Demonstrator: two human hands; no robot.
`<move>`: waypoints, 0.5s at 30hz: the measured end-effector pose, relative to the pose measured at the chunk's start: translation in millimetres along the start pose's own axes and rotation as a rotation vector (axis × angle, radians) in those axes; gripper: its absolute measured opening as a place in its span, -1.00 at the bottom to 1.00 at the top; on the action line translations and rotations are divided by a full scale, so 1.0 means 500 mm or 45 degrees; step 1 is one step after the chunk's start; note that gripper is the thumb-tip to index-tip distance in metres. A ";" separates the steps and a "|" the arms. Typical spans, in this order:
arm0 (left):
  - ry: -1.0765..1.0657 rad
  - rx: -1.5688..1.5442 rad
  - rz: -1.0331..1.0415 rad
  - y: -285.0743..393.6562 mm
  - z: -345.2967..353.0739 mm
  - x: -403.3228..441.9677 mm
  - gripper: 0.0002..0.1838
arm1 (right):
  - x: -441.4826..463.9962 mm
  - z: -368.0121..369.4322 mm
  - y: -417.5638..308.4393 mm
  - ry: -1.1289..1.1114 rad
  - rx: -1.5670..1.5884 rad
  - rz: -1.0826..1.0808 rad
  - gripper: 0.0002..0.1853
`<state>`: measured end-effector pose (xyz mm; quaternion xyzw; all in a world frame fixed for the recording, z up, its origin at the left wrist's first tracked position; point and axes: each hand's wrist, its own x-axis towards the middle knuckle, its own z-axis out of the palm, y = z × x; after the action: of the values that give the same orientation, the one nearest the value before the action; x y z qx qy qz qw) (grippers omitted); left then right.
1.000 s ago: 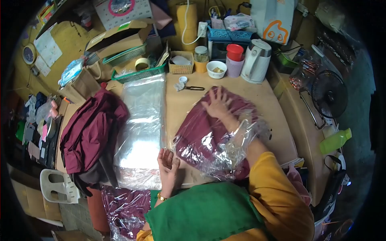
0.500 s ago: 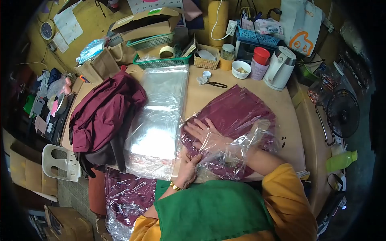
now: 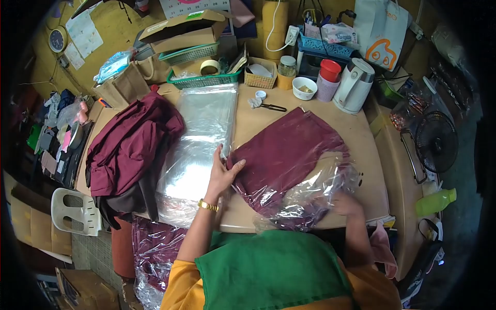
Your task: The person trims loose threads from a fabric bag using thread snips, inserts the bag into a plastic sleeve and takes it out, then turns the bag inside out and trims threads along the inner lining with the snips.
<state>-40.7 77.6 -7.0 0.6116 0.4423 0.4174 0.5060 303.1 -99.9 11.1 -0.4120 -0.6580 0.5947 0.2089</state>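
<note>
A folded maroon garment (image 3: pixel 289 150) lies in a clear plastic bag (image 3: pixel 323 178) on the table, its loose, crinkled end at the lower right. My left hand (image 3: pixel 225 174), with a gold watch at the wrist, is at the garment's left edge. Its thumb rests on the bagged garment while the fingers stretch out apart from it. Close to the bag's lower right side is my right hand (image 3: pixel 347 204); motion blurs its fingers, so its grip does not show. Left of my left hand lies a stack of clear plastic bags (image 3: pixel 199 150).
A heap of maroon garments (image 3: pixel 134 144) covers the table's left side. Small pliers-like tool (image 3: pixel 273 107), bowl (image 3: pixel 305 89), cup (image 3: pixel 327 88) and electric kettle (image 3: pixel 354 85) stand toward the back. Bagged maroon garments (image 3: pixel 152 253) sit below the table's front edge.
My right hand has come out of the bag and moved right and down. My left hand has let go of the bag's lower edge and moved up to its left side.
</note>
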 end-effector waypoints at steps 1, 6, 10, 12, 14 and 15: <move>-0.009 -0.006 0.002 0.003 -0.010 0.011 -0.03 | -0.030 0.006 0.000 0.048 0.212 0.072 -0.25; -0.158 0.079 -0.157 0.001 -0.010 0.053 -0.32 | 0.036 0.136 -0.179 0.672 0.329 -0.086 -0.18; -0.011 -0.020 -0.051 0.020 -0.044 0.127 -0.49 | 0.109 0.007 -0.173 1.167 -0.884 0.336 -0.58; 0.303 0.041 0.337 0.155 -0.091 0.111 -0.52 | 0.125 -0.091 -0.236 1.441 -0.473 -0.257 -0.74; 0.547 0.067 0.754 0.255 -0.135 0.069 -0.53 | 0.117 -0.118 -0.314 1.220 0.321 -0.583 -0.75; 0.670 0.088 0.813 0.261 -0.172 0.056 -0.54 | 0.119 -0.121 -0.318 1.131 0.275 -0.650 -0.75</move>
<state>-100.4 113.7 135.7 0.6072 0.3583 0.6803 0.2001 268.3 -8.5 162.5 -0.4269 -0.5204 0.3574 0.6475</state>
